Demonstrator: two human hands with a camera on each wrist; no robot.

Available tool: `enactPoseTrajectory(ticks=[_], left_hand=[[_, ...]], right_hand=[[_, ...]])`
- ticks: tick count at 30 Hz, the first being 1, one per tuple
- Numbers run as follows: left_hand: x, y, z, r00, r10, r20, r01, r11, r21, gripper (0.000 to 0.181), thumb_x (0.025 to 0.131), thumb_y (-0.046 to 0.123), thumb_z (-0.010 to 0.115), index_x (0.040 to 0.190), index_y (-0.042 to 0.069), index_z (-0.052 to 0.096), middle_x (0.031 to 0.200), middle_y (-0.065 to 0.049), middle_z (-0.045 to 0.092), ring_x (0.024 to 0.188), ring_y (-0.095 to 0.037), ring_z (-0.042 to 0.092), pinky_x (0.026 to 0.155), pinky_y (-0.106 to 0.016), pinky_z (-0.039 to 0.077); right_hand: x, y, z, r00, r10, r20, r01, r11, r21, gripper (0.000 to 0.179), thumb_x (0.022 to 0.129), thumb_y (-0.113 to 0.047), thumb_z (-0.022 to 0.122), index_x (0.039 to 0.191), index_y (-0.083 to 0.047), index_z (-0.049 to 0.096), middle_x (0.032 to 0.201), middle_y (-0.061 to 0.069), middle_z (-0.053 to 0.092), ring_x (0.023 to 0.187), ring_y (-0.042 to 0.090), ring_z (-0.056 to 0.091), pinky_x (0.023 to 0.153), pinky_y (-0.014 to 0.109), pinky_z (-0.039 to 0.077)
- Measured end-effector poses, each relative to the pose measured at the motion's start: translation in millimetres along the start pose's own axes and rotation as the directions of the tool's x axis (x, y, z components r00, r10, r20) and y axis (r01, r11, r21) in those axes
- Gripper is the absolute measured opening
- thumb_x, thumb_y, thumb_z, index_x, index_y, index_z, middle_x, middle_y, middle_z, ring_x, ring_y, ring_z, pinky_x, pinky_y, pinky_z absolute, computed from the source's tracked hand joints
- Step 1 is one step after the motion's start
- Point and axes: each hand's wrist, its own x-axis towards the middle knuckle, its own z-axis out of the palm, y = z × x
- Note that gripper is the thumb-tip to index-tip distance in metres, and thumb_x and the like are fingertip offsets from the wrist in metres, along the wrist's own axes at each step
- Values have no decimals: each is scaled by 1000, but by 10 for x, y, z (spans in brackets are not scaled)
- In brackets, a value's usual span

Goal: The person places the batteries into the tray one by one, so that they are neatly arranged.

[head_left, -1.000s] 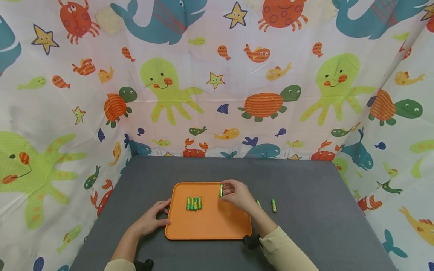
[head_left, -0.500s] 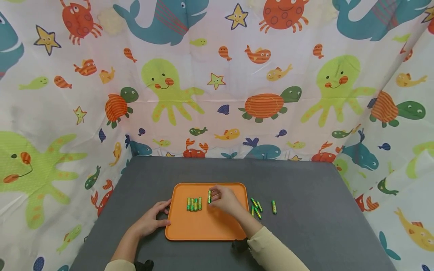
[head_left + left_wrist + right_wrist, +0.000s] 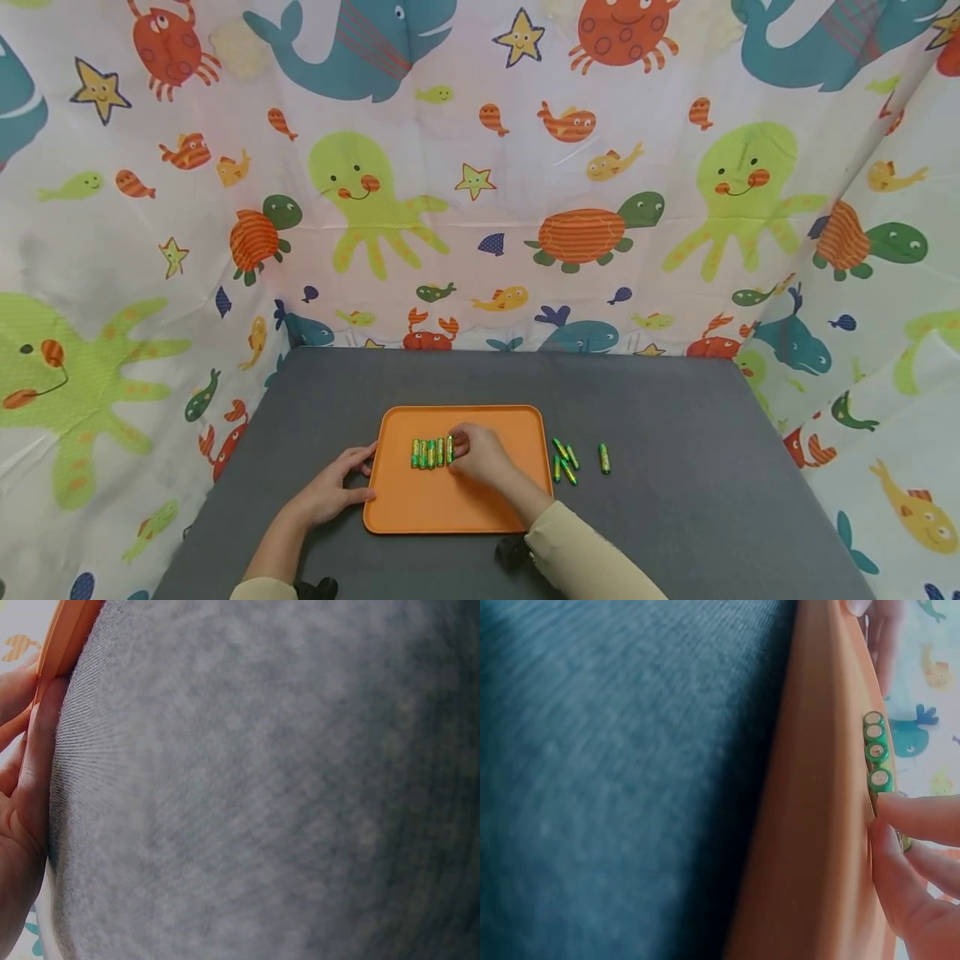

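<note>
Several small green-and-gold batteries point(image 3: 423, 453) stand side by side in a row on an orange tray point(image 3: 420, 510), left of its middle. At the right end of that row, my right hand point(image 3: 483, 457) pinches another battery point(image 3: 450, 450) between thumb and fingers, lined up parallel with the others. In the right wrist view the fingers hide most of this battery, while the round ends of the row point(image 3: 880, 778) show beyond them. My left hand point(image 3: 328, 490) rests at the tray's left side, with thumb and fingertips touching its rim point(image 3: 64, 645).
Several loose batteries point(image 3: 568, 472) lie at different angles on the grey table point(image 3: 675, 517), just right of the tray. One more battery point(image 3: 604, 459) lies farther right. A curtain point(image 3: 480, 275) printed with sea animals surrounds the back and sides.
My right hand has carried the battery leftward and toward me, from the tray's upper right to the row's right end. Loose batteries beside the tray came into view. The left hand stays put.
</note>
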Motion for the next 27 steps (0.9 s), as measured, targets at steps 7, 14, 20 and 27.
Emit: enactPoseTrajectory(ticks=[7,14,20,27], left_hand=[[10,11,4,1000,-1,4,1,1000,-22,88,88,32,79,160,16,32,149,-8,43,115,-22,51,105,-53,33],[11,0,5,1000,-3,6,4,1000,-17,88,88,33,79,160,17,32,149,-9,43,115,-22,51,105,-53,33],[8,9,12,1000,-4,-3,4,1000,-22,88,87,33,79,160,17,33,148,-8,43,114,-22,51,105,-53,33],[9,9,15,1000,-12,-8,12,1000,-11,88,86,34,80,160,18,34,148,-8,44,114,-21,51,105,-52,33]], right_hand=[[5,-27,39,1000,5,-4,-5,1000,-17,55,75,10,82,126,1,65,106,9,64,89,19,61,73,33,53],[-37,-44,29,1000,21,-6,-21,1000,1,55,78,8,81,129,-2,64,112,8,64,89,18,61,74,34,55],[-82,-47,-29,1000,21,-12,-20,1000,17,55,80,5,81,131,-4,63,115,10,66,90,18,63,73,33,55],[-170,-74,-203,999,-45,-15,45,998,34,53,83,6,78,132,-2,62,115,14,66,98,28,66,72,33,55]])
